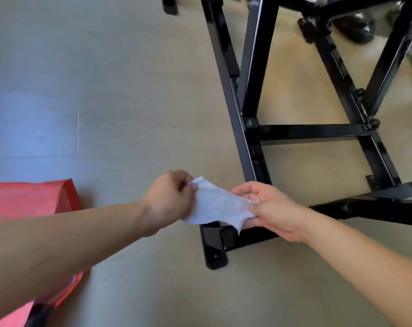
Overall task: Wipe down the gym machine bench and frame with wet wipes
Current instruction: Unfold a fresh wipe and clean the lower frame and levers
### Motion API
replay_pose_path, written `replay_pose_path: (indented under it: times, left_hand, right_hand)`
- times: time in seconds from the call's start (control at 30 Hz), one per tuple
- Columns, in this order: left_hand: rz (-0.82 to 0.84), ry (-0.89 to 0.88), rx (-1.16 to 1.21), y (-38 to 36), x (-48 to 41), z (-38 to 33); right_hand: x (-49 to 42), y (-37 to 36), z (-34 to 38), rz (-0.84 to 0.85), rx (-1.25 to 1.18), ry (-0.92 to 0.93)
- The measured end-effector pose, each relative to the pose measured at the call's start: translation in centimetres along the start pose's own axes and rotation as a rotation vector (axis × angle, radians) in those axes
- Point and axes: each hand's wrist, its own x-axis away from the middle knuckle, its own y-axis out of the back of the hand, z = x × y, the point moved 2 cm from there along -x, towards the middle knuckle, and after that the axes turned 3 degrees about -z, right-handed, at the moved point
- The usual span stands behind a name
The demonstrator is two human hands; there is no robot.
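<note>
left hand (169, 199) pinching wet wipe (218, 206) corner | right hand (268, 208) pinching opposite edge | wipe looking limp, light, tearable: taking by edges | frame (249, 147) untouched

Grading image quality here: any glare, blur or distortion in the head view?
Head view: wide-angle bending splays the black frame; glare streaks its tubes; the top right is blurred; a bluish cast tints the floor at left; left hand, right hand and wipe look sharp.
</note>
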Motion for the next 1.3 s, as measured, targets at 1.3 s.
replay_pose_path:
  times: [1.3]
  left_hand:
    - [0.049, -0.24, -0.286, -7.6, 2.3, -0.1]
  right_hand:
    - [-1.3, 0.7, -12.2, -0.507, 1.159, 0.673]
